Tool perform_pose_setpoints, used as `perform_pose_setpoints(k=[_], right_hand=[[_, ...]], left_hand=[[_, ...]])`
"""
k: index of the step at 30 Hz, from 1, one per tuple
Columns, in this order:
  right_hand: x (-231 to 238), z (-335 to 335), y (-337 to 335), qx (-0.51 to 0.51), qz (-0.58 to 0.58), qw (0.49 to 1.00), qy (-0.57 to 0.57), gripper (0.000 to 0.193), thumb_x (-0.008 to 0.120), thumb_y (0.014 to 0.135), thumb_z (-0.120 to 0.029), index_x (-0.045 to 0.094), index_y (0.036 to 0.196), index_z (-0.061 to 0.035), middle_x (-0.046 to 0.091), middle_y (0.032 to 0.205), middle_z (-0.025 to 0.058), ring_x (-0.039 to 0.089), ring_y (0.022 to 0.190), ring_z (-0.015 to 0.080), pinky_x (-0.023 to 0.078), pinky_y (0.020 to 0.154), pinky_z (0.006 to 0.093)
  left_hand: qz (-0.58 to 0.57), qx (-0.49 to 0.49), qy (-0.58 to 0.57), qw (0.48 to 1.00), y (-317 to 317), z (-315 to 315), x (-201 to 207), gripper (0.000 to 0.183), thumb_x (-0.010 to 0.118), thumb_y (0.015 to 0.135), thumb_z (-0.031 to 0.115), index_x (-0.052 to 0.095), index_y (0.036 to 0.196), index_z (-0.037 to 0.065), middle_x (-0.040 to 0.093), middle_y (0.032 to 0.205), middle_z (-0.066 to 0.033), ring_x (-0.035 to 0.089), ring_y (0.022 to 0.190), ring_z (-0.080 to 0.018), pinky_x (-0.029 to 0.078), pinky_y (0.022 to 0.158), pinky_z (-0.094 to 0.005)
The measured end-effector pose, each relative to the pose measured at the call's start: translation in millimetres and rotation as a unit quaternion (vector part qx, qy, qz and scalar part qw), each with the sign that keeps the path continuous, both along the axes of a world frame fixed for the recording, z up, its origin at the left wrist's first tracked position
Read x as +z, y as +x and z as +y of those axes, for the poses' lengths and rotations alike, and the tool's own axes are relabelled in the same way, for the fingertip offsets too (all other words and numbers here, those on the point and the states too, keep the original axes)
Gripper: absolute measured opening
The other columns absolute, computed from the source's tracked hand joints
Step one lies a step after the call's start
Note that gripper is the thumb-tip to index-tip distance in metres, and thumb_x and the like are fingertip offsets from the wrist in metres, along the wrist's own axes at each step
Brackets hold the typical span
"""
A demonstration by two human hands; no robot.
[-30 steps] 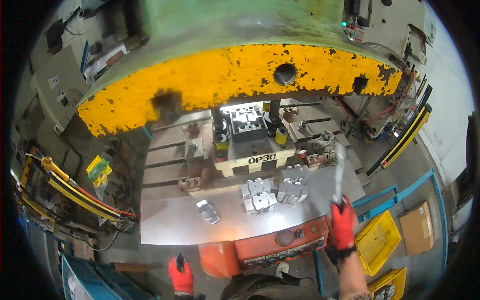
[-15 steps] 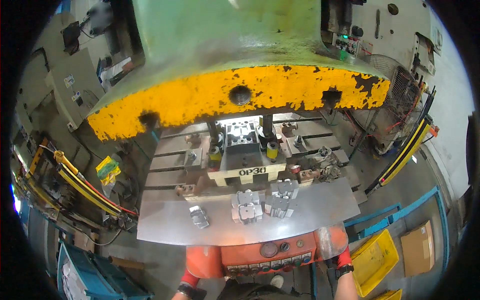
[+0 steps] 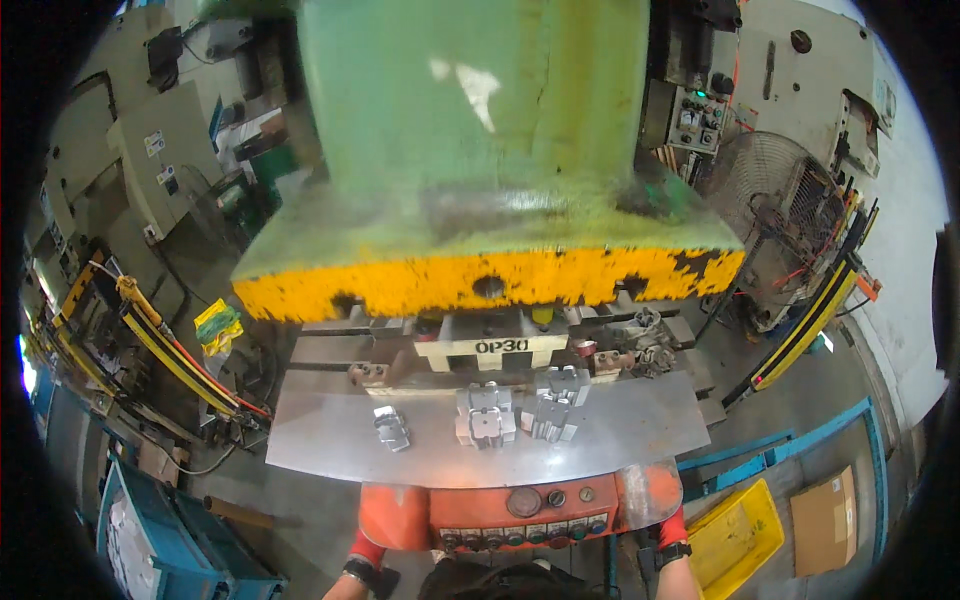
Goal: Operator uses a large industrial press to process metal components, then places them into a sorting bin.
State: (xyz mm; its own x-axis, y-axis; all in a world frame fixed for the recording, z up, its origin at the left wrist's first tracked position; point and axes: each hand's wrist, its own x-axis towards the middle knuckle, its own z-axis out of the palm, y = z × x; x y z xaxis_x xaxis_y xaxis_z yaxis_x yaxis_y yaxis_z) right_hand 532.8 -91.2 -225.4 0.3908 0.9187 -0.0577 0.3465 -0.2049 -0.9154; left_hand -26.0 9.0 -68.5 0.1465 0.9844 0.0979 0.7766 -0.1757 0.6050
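Observation:
My left hand, in a red glove, reaches the left end of the orange control box. At its right end is my right hand, gloved in red too. Rounded guards cover the fingers of both hands, so their grip is hidden. Beyond the box, a metal plate carries one grey metal part at the left and stacked grey castings in the middle, with more castings beside them. The green press ram, with its yellow front edge, hangs low and hides most of the die.
Yellow-and-black guard posts flank the press. A fan stands at the back right. Below it lie a yellow bin, a cardboard box and a blue rail. A blue cart stands at the lower left.
The press ram has come down over the die and now hides its top and guide posts. Both hands stay at the control box; the whole view has shifted slightly.

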Motion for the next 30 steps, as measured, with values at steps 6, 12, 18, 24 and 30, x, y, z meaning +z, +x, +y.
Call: perform_pose_setpoints(k=[6, 12, 18, 24, 30], right_hand=[[1.9, -4.4, 3.1, 0.000, 0.049, 0.999, -0.017, 0.039, 0.049, 0.102, -0.017, 0.052, 0.138, -0.0031, 0.056, 0.141, 0.0089, 0.055, 0.124, 0.0198, 0.041, 0.108, 0.0323], [-7.5, -10.2, 8.4, -0.035, 0.142, 0.989, -0.032, 0.044, 0.050, 0.102, -0.017, 0.048, 0.143, -0.0029, 0.053, 0.145, 0.0089, 0.052, 0.129, 0.0191, 0.040, 0.110, 0.0322], [12.2, -6.8, -7.9, -0.059, 0.064, 0.995, -0.053, 0.044, 0.054, 0.099, -0.020, 0.053, 0.138, 0.0002, 0.060, 0.137, 0.0117, 0.057, 0.123, 0.0227, 0.045, 0.103, 0.0332], [-7.3, -48.8, -28.0, -0.239, -0.030, 0.970, -0.047, 0.047, 0.066, 0.093, -0.025, 0.058, 0.130, 0.0032, 0.069, 0.116, 0.0161, 0.065, 0.106, 0.0266, 0.051, 0.090, 0.0370], [18.6, -112.7, -59.0, -0.416, 0.126, 0.899, -0.057, 0.054, 0.075, 0.086, -0.013, 0.055, 0.134, 0.0025, 0.066, 0.119, 0.0134, 0.062, 0.105, 0.0227, 0.051, 0.089, 0.0361]], left_hand=[[-0.001, 0.001, -0.032, 1.000, -32.2, -7.4, -44.9, 0.053, 0.060, 0.092, 0.044, 0.063, 0.129, 0.006, 0.064, 0.127, -0.0187, 0.054, 0.121, -0.0401, 0.040, 0.106, -0.0458], [0.028, -0.015, -0.263, 0.964, -109.4, -14.5, -51.4, 0.054, 0.062, 0.089, 0.047, 0.065, 0.125, 0.006, 0.066, 0.122, -0.0181, 0.058, 0.117, -0.0378, 0.044, 0.102, -0.0446], [0.172, 0.004, -0.067, 0.983, -114.7, 85.5, 118.4, 0.051, 0.073, 0.081, 0.054, 0.067, 0.086, 0.003, 0.069, 0.075, -0.0140, 0.069, 0.073, -0.0297, 0.053, 0.066, -0.0417], [0.111, -0.056, 0.106, 0.987, 44.5, 249.6, 220.5, 0.075, 0.073, 0.080, 0.055, 0.058, 0.133, 0.003, 0.066, 0.122, -0.0218, 0.063, 0.112, -0.0383, 0.049, 0.097, -0.0457], [0.185, -0.036, -0.047, 0.981, 166.8, 357.7, 217.9, 0.088, 0.057, 0.078, 0.077, 0.067, 0.124, 0.004, 0.065, 0.127, -0.0206, 0.062, 0.119, -0.0371, 0.047, 0.098, -0.0430]])
